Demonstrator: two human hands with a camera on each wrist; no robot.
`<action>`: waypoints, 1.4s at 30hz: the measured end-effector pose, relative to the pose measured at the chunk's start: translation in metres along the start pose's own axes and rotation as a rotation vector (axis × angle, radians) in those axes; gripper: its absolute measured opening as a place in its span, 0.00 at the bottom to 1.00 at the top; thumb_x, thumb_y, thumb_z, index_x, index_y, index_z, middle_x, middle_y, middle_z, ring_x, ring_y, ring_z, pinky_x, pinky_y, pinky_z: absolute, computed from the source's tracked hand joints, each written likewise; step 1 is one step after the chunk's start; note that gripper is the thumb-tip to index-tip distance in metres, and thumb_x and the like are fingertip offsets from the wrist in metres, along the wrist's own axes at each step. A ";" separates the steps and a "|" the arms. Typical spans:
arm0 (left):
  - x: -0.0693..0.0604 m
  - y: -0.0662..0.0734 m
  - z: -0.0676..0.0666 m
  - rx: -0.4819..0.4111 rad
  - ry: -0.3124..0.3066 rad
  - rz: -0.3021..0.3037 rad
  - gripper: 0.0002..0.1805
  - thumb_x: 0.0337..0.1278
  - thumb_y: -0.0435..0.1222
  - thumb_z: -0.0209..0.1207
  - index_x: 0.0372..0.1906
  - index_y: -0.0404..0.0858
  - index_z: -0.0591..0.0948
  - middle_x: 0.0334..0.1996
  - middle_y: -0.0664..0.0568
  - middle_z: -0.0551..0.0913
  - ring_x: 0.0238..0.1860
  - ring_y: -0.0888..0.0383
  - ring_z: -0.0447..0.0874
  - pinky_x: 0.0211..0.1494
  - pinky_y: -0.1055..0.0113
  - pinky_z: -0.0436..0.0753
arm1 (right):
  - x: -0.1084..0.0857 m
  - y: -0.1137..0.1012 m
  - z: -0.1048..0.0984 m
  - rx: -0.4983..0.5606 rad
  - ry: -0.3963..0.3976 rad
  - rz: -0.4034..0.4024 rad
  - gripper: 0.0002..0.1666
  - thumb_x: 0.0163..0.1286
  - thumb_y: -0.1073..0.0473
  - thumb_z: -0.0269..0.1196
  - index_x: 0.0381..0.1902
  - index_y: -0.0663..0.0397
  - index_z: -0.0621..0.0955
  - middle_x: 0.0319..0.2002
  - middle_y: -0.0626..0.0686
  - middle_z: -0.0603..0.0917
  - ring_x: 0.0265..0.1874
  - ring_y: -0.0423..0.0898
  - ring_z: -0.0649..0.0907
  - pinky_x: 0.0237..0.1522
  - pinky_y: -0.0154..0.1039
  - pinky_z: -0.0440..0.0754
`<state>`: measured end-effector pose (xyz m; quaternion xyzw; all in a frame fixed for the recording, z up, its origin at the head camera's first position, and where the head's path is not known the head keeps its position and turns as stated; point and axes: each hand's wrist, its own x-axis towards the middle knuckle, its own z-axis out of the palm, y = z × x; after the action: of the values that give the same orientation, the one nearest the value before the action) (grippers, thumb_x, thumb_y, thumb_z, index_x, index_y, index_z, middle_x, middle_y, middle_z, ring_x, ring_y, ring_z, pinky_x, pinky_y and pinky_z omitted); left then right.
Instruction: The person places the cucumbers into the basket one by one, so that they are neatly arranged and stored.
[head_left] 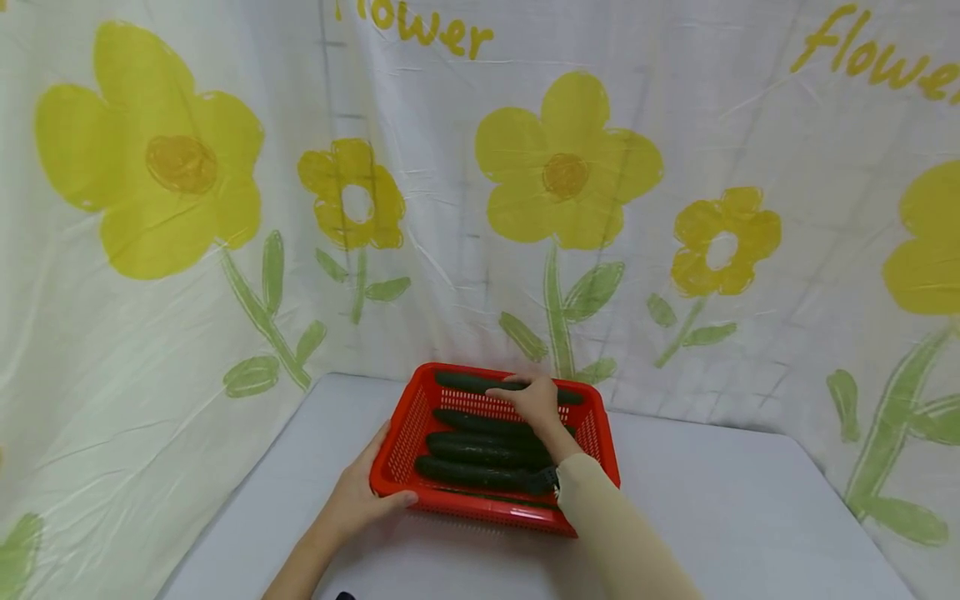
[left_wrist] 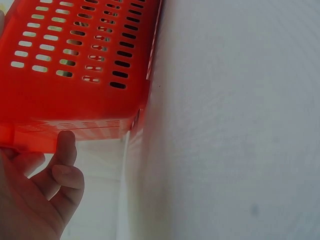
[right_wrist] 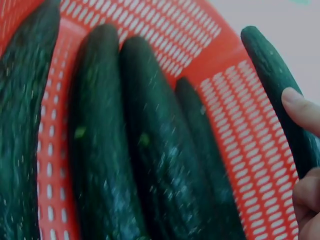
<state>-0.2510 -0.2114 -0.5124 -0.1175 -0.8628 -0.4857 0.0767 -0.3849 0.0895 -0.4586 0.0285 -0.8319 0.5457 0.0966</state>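
A red plastic basket (head_left: 431,498) with slotted walls sits on the table, tilted slightly in the head view. My left hand (head_left: 358,500) grips its left front corner, the thumb along the front rim; in the left wrist view those fingers (left_wrist: 68,175) curl below the rim against the outer wall. At the basket's far side my right hand (head_left: 536,402) holds a dark green cucumber (head_left: 461,382), thumb and fingers round its middle. The right wrist view has this cucumber (right_wrist: 267,60) up by the rim. Several more cucumbers (head_left: 480,452) lie side by side inside the basket.
A white table (head_left: 697,500) extends to both sides of the basket. Behind and beside it hangs a white curtain (head_left: 442,283) printed with yellow flowers. A small dark object (head_left: 345,596) shows at the bottom edge of the head view.
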 end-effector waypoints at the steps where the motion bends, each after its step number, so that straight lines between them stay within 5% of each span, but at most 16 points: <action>1: 0.000 0.000 0.000 -0.001 0.001 0.002 0.65 0.46 0.52 0.80 0.87 0.47 0.55 0.78 0.45 0.71 0.65 0.50 0.78 0.62 0.59 0.81 | 0.000 0.001 0.001 -0.004 -0.001 0.015 0.22 0.53 0.46 0.85 0.42 0.52 0.94 0.39 0.56 0.91 0.22 0.44 0.72 0.28 0.40 0.74; 11: 0.000 0.001 0.000 -0.015 0.011 0.034 0.64 0.46 0.50 0.81 0.86 0.45 0.56 0.77 0.44 0.72 0.64 0.50 0.79 0.61 0.62 0.82 | -0.002 0.012 0.009 0.066 0.034 0.038 0.20 0.52 0.48 0.86 0.41 0.49 0.94 0.50 0.52 0.90 0.51 0.52 0.85 0.47 0.48 0.85; 18: -0.002 0.002 0.001 0.004 0.010 0.033 0.65 0.45 0.50 0.81 0.86 0.46 0.56 0.77 0.45 0.72 0.66 0.50 0.79 0.63 0.61 0.81 | -0.007 0.016 0.009 0.139 0.096 0.081 0.15 0.61 0.63 0.80 0.46 0.58 0.91 0.41 0.55 0.92 0.43 0.54 0.88 0.45 0.50 0.88; 25: -0.002 0.001 0.000 0.000 0.012 0.020 0.65 0.47 0.51 0.81 0.87 0.47 0.55 0.78 0.45 0.71 0.67 0.50 0.79 0.63 0.61 0.81 | -0.003 0.010 0.007 0.181 0.075 0.122 0.17 0.62 0.62 0.79 0.49 0.58 0.91 0.44 0.58 0.92 0.42 0.52 0.89 0.41 0.45 0.86; 32: -0.001 0.003 -0.001 0.005 0.011 0.012 0.65 0.46 0.51 0.81 0.87 0.47 0.55 0.79 0.45 0.70 0.67 0.49 0.78 0.63 0.60 0.81 | 0.002 -0.001 -0.005 0.282 -0.076 0.189 0.27 0.65 0.61 0.78 0.61 0.59 0.86 0.50 0.59 0.89 0.15 0.39 0.63 0.21 0.35 0.64; 35: -0.001 0.004 -0.001 0.016 0.007 0.030 0.65 0.47 0.51 0.81 0.87 0.47 0.55 0.79 0.46 0.69 0.68 0.49 0.78 0.64 0.58 0.81 | 0.000 -0.008 -0.019 0.348 -0.149 0.193 0.33 0.67 0.62 0.76 0.69 0.60 0.80 0.56 0.62 0.87 0.14 0.38 0.57 0.21 0.36 0.61; 42: -0.001 0.003 0.000 0.046 0.014 0.066 0.66 0.46 0.49 0.82 0.87 0.44 0.55 0.80 0.43 0.68 0.69 0.45 0.78 0.64 0.55 0.81 | -0.016 -0.025 -0.059 0.364 -0.209 0.183 0.34 0.70 0.59 0.74 0.71 0.54 0.78 0.67 0.65 0.80 0.22 0.39 0.66 0.24 0.37 0.60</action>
<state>-0.2490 -0.2101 -0.5101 -0.1405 -0.8688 -0.4639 0.1012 -0.3575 0.1318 -0.4163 0.0261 -0.7243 0.6874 -0.0469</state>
